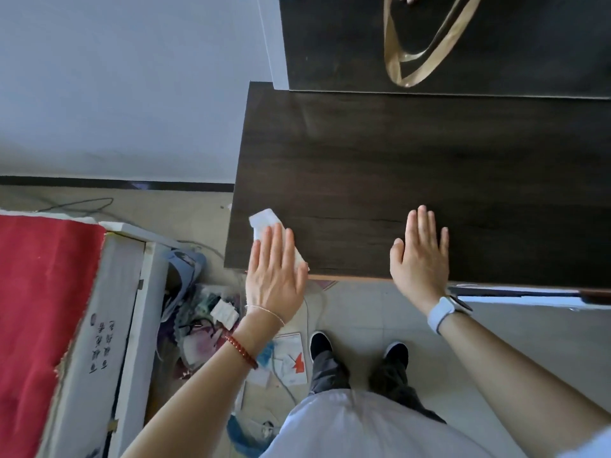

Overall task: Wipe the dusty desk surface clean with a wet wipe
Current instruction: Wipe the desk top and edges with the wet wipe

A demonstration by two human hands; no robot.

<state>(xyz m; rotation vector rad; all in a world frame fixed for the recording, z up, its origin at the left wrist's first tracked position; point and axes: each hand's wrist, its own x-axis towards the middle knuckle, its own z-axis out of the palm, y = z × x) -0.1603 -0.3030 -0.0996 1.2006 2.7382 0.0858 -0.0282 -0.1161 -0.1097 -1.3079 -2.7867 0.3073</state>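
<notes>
The dark wood desk [413, 166] fills the upper right of the head view. My left hand [274, 269] lies flat on a white wet wipe [264, 219] at the desk's front left corner, fingers straight and pressing it down; part of the wipe sticks out beyond my fingertips. My right hand [420, 256] rests flat on the desk near its front edge, fingers together, with nothing under it. A pale watch sits on my right wrist and a red bead bracelet on my left.
A raised dark shelf [496, 44] at the desk's back carries a looped gold ribbon [426, 51]. Left of the desk stand a white box [132, 309] under a red cloth [43, 309], with clutter, papers and cables on the tiled floor [357, 312].
</notes>
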